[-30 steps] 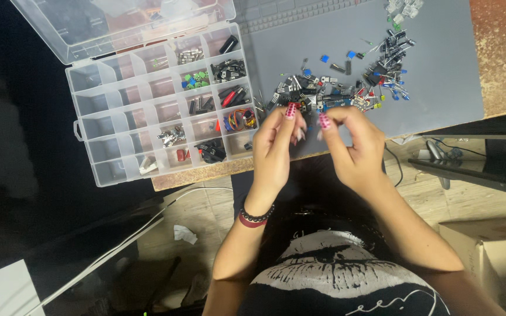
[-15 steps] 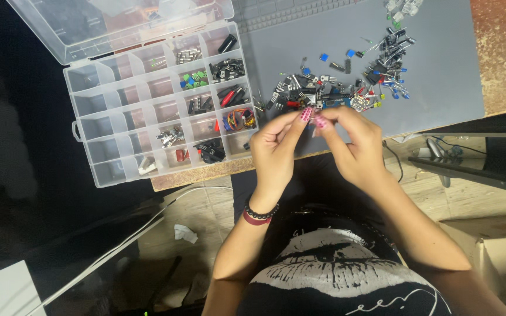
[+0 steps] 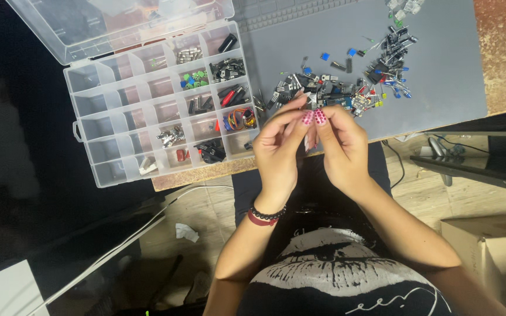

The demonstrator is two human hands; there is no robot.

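Above table edge — hands meet, unobstructed.

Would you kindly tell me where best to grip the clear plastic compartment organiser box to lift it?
Probably by the small loop handle on the clear plastic compartment organiser box, coming from its left side; keep it level, since the lid lies open and the compartments hold loose parts.

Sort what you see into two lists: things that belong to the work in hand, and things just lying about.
In use:
left hand
right hand
pile of small electronic parts
grey work mat
clear compartment box

Lying about:
cardboard box
white cable
crumpled paper scrap
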